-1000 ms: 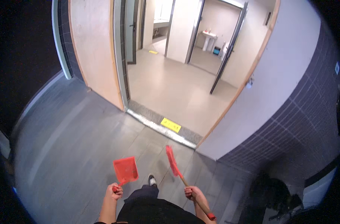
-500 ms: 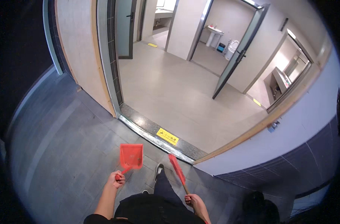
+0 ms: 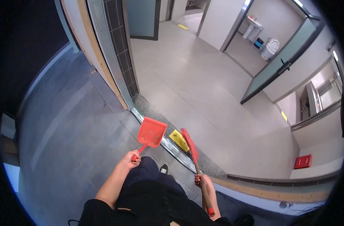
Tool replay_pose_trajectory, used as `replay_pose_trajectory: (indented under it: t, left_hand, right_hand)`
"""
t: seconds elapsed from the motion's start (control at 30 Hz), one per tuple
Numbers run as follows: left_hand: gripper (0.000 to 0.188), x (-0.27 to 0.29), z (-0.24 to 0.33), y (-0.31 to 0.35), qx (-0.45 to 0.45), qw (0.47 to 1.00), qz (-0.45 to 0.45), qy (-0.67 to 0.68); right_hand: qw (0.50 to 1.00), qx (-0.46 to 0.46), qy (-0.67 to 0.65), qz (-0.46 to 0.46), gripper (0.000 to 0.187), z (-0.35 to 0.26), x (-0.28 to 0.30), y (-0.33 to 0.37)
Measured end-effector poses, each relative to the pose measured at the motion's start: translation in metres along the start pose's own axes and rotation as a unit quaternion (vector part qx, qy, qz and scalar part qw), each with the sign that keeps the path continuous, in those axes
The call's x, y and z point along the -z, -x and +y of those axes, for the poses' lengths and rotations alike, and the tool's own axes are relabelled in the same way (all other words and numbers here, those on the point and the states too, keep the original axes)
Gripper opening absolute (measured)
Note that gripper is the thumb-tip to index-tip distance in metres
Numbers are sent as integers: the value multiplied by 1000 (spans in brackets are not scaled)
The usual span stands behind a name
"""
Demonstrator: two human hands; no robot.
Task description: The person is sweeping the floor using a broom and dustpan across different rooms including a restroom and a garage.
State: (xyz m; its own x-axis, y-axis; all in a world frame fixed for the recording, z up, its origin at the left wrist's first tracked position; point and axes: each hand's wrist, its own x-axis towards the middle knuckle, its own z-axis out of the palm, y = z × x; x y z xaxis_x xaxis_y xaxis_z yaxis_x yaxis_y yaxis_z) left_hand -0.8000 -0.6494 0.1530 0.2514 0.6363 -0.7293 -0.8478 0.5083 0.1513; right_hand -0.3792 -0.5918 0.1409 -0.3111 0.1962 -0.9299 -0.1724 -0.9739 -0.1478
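Note:
My left hand (image 3: 130,159) is closed round the short handle of a red dustpan (image 3: 151,130). The pan is in the air with its open side facing away from me, and a few small bits of debris lie in it. In my right hand (image 3: 204,181) is a hand brush (image 3: 190,146) with red bristles and a wooden handle, gripped partway along the handle. Its bristles point forward over the doorway's threshold (image 3: 143,105), beside a yellow floor sticker (image 3: 178,141). Pan and brush are apart, the pan on the left.
A metal strip (image 3: 175,152) edges the threshold, between grey paving (image 3: 77,124) and a beige floor (image 3: 202,90). Beyond, a glass door (image 3: 279,62) stands ajar before a toilet (image 3: 270,49). A red box (image 3: 303,161) sits by the right wall. A tiled door jamb (image 3: 121,45) rises at left.
I have stepped forward, nearer the threshold. The dustpan and brush have come up to it and partly over it, still held. More of the room shows on the right, including the red box.

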Motion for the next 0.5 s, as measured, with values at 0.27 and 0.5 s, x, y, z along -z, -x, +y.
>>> replay_pose_trajectory:
  t: [0.27,0.5]
  left_hand:
    - [14,-40,103,-110,64,997,12,-37]
    - [17,-42,169,-218,116,986,63,-99]
  right_hand:
    - [996,76,35,39,14,-109,-78,-5]
    - [994,79,57,48,20,-176,-130,-30]
